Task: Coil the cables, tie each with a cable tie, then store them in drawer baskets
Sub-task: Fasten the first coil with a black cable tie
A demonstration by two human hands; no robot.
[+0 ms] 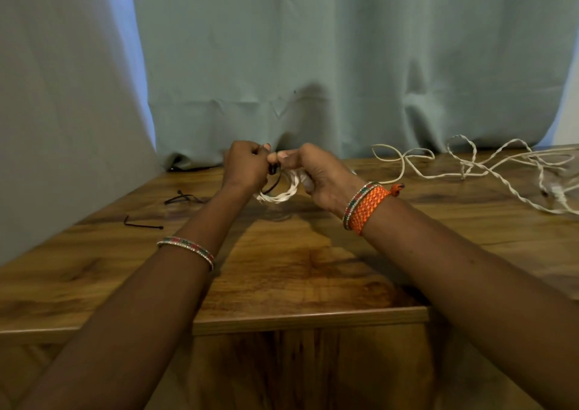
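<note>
Both hands meet over the far middle of the tabletop [282,268]. The right hand [316,174] has its grip clamped on the white coil [282,195], which hangs below and between the hands. The left hand [247,165] pinches the black tie [273,177], just left of the coil, its tail trailing down across the loops. Cinching likely means pulling the tie leftward, away from the right hand. Loose cables [501,165] lie well apart to the right.

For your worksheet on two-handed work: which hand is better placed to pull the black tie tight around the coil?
Probably the left hand: it already pinches the black cable tie, while the right hand grips the coiled white cable and steadies it above the table.
</note>
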